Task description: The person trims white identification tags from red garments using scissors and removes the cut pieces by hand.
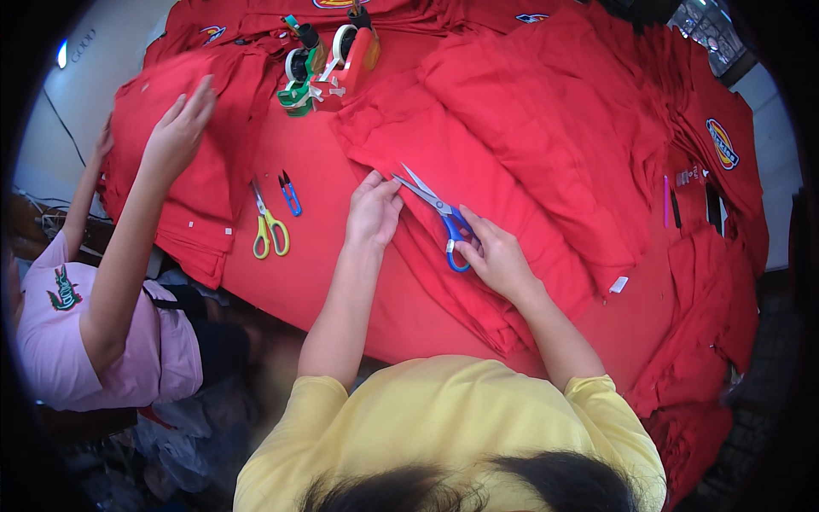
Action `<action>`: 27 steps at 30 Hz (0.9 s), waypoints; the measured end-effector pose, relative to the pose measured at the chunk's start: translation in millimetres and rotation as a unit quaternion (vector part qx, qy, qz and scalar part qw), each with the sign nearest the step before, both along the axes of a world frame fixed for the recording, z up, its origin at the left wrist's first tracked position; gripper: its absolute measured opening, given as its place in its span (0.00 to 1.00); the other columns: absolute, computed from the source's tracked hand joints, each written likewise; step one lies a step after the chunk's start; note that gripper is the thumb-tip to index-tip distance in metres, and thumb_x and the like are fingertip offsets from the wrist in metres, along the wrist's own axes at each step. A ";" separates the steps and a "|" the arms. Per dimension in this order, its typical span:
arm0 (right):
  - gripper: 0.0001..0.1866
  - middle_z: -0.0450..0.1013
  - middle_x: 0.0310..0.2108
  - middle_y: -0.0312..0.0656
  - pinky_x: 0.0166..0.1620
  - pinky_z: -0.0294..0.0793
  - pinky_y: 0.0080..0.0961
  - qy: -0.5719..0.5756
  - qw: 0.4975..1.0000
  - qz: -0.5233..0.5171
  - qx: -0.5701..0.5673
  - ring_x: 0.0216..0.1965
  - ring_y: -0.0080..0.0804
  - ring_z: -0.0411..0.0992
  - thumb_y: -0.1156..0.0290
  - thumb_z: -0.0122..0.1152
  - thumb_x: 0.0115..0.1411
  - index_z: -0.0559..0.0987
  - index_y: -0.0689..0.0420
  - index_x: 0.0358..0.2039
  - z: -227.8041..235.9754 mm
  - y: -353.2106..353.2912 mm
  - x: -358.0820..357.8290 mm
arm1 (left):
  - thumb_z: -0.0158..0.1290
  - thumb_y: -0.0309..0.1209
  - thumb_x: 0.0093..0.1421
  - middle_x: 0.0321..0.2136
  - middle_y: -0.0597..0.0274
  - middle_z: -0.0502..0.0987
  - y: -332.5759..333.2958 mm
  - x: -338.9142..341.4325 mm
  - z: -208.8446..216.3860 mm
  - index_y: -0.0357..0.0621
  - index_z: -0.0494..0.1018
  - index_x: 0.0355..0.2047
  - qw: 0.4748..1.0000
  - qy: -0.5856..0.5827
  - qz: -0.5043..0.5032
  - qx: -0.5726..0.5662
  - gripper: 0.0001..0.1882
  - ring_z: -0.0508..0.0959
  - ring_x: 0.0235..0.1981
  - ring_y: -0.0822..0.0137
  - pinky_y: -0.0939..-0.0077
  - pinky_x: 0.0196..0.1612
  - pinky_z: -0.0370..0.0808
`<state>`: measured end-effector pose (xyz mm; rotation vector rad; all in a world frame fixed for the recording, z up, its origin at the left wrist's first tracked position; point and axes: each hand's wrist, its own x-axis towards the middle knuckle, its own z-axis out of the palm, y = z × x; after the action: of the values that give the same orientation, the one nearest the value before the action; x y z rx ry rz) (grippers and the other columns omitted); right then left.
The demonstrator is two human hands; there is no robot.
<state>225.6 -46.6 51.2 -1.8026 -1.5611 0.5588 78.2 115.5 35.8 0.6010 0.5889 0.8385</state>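
Note:
My right hand (497, 262) grips a pair of scissors (450, 224) with blue handles. Their two blades are slightly apart and point up and to the left, over a red garment (478, 154) that lies spread in front of me. Close to the blade tips is my left hand (375, 211), palm partly up, with its fingers curled together at the garment's left edge. Whatever those fingers pinch, if anything, is too small to make out.
Left of my arm lie yellow-handled scissors (270, 230) and small blue thread snips (290, 194). Tape dispensers (333, 72) stand at the back. At the left, a co-worker's hand (179, 128) is raised over red garments (179, 171). More red clothing (699, 316) and a pink pen (666, 201) lie right.

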 end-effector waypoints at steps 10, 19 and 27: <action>0.29 0.72 0.32 0.47 0.35 0.71 0.25 0.043 0.998 0.002 0.046 0.27 0.32 0.69 0.71 0.60 0.55 0.65 0.63 0.57 -3.2 6.7 0.4 | 0.45 0.17 0.57 0.46 0.61 0.72 -9.1 3.6 17.4 0.38 0.68 0.49 0.998 0.036 0.005 0.054 0.18 0.70 0.50 0.66 0.67 0.53 0.66; 0.27 0.70 0.34 0.50 0.37 0.69 0.33 0.028 0.997 0.021 0.072 0.33 0.43 0.71 0.68 0.54 0.59 0.64 0.62 0.58 -8.6 10.5 4.4 | 0.48 0.18 0.57 0.43 0.64 0.73 -10.3 6.3 15.7 0.40 0.69 0.47 0.996 0.049 0.020 0.071 0.16 0.73 0.45 0.70 0.71 0.47 0.71; 0.28 0.70 0.35 0.51 0.39 0.69 0.33 0.063 0.998 0.020 0.006 0.35 0.45 0.71 0.68 0.54 0.59 0.62 0.62 0.59 -4.1 10.9 6.6 | 0.49 0.19 0.57 0.41 0.65 0.73 -11.7 7.4 15.5 0.41 0.69 0.47 0.996 0.052 0.033 0.068 0.17 0.73 0.44 0.71 0.73 0.46 0.71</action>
<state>232.3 -35.7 47.1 -1.6967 -1.5142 0.6685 85.6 103.8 51.3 0.7573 0.6527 0.9181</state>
